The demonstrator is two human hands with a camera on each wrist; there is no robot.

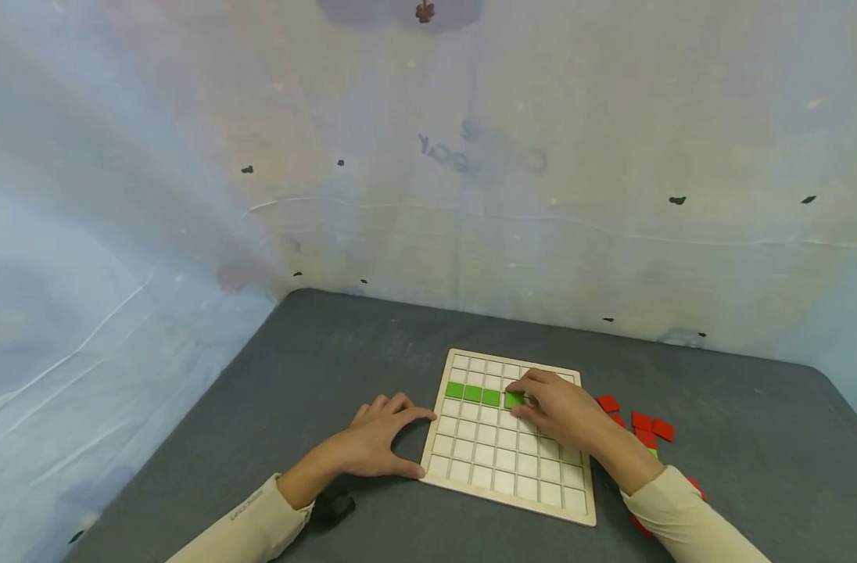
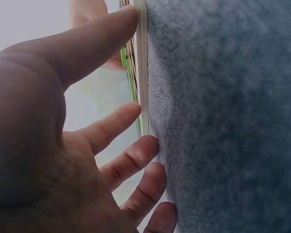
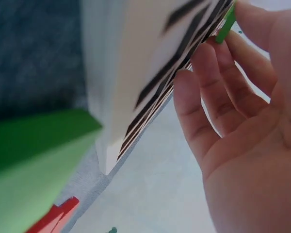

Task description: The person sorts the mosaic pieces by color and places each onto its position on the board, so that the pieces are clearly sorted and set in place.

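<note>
A pale wooden grid board (image 1: pixel 506 499) lies on the grey table, with three green tiles (image 1: pixel 473 393) side by side in a row near its far end. Just right of them, my right hand (image 1: pixel 569 410) pinches another green tile (image 1: pixel 514 399) between thumb and fingertips, tilted over the grid in the right wrist view. My left hand (image 1: pixel 365 442) is spread at the board's left side, thumb at the near corner and index fingertip on the edge. In the left wrist view its other fingers (image 2: pixel 131 160) extend beside the edge.
Loose red tiles (image 1: pixel 642 421) lie scattered right of the board, some hidden under the right forearm. A green tile (image 3: pixel 34 160) looms close in the right wrist view. A black object (image 1: pixel 332 508) is at the left wrist. Pale cloth (image 1: pixel 541 258) hangs behind the table.
</note>
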